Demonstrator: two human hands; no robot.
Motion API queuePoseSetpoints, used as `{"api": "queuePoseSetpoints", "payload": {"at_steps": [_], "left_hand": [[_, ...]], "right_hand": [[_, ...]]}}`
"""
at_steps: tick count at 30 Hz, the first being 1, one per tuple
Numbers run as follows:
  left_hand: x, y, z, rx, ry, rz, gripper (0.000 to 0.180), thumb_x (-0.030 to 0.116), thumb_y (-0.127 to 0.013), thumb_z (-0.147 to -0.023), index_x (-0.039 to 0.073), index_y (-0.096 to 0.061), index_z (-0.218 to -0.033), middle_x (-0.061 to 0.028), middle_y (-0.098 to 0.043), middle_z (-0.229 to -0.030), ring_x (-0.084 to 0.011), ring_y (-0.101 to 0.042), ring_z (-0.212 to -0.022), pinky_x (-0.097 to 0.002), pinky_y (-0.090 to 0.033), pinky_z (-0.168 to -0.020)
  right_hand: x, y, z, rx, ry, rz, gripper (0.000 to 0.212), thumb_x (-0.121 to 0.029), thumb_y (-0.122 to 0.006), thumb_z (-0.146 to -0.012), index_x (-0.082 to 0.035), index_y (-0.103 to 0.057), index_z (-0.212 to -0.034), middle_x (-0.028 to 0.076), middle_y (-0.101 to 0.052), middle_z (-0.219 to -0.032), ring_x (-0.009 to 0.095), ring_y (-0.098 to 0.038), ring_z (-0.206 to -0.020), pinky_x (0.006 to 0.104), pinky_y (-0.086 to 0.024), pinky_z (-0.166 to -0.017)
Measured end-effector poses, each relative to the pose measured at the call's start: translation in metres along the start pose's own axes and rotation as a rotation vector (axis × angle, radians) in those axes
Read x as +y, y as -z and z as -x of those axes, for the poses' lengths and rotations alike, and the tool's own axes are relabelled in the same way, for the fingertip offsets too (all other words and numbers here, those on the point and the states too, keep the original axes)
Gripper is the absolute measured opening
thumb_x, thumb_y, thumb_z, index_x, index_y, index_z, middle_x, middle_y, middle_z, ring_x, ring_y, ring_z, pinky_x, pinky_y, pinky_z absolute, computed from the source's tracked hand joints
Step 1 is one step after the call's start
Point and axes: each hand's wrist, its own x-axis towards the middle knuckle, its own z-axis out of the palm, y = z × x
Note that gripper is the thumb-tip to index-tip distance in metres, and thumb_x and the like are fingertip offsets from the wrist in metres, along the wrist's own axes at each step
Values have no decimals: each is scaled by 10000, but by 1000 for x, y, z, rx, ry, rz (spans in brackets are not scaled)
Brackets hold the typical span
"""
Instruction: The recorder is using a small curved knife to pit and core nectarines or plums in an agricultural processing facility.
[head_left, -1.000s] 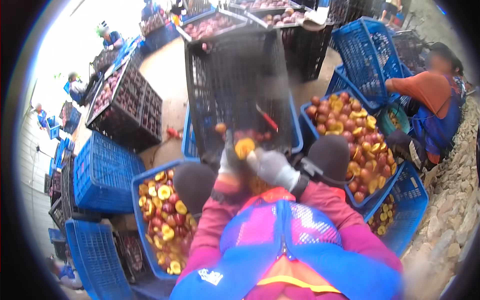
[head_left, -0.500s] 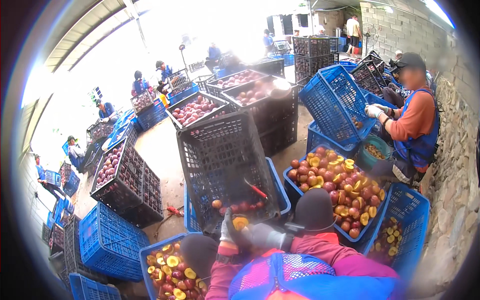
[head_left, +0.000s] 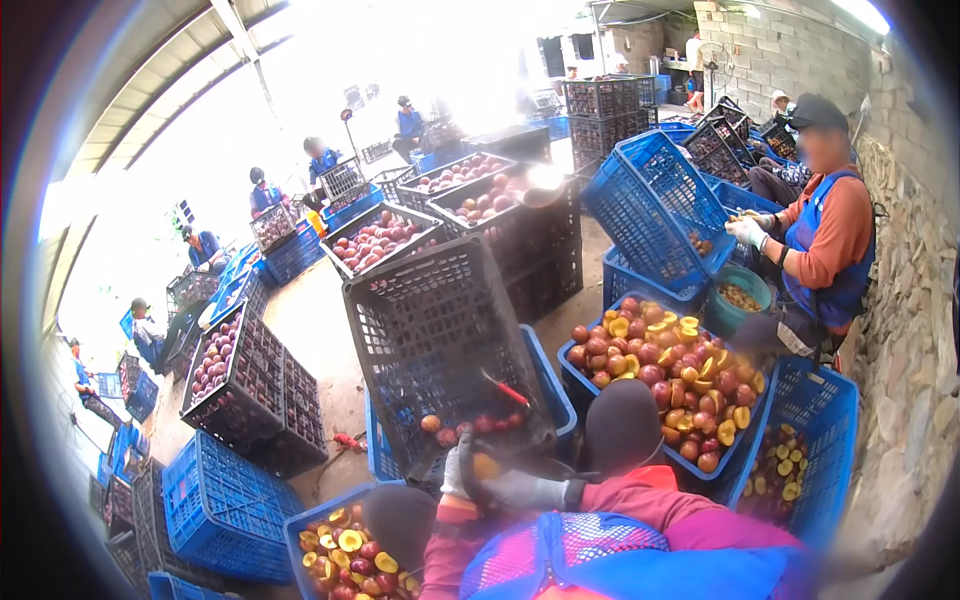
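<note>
The right hand [head_left: 525, 490], in a pale glove, is curled around a halved fruit [head_left: 486, 466] whose yellow cut face shows; the left hand [head_left: 458, 473], also gloved, closes on the same fruit from the other side, so both hands meet just in front of the chest. Whether a tool is held cannot be told. Directly beyond the hands a black crate [head_left: 440, 340] stands tilted toward the person, its open face forward, with a few whole red fruit lying along its lower edge and a red knife [head_left: 503, 388] resting inside. It sits propped in a blue crate [head_left: 555, 385]. To the right, a second blue crate [head_left: 592, 385] holds a heap of fruit [head_left: 665, 365], whole red ones mixed with yellow cut halves. At lower left a third blue crate [head_left: 300, 525] holds more halves. Further right, a person in an orange sleeve and blue apron [head_left: 835, 250] sits by the stone wall [head_left: 905, 330], gloved hands raised over a green bucket [head_left: 740, 300].
</note>
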Motion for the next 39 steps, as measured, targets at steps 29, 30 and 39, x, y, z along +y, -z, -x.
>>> {"api": "queuePoseSetpoints", "payload": {"at_steps": [29, 30, 39], "left_hand": [[100, 63, -64, -44, -305, -1124, 452, 364, -747, -939, 101, -743, -1306, -210, -770, -1193, -406, -732, -1106, -478, -579, -977], [90, 50, -95, -114, -260, -1138, 454, 366, -740, -940, 101, -744, -1308, -212, -769, -1199, -405, -732, -1114, -478, -578, -981], [-105, -11, -326, -573, 234, -1317, 476, 379, -678, -955, 95, -751, -1331, -223, -764, -1255, -397, -728, -1187, -483, -567, -1019]], "right_hand": [[-92, 85, 38, -281, -152, 940, 511, -529, -582, -1029, -84, -756, -1208, 224, -783, -1061, 451, -740, -1016, 511, -564, -906], [-87, 89, 34, -300, -219, 884, 509, -527, -578, -1031, -82, -755, -1203, 226, -781, -1050, 454, -739, -1002, 519, -562, -900], [-49, 124, -8, -274, -93, 950, 550, -557, -530, -1046, -46, -720, -1122, 247, -764, -965, 461, -739, -944, 555, -555, -877]]}}
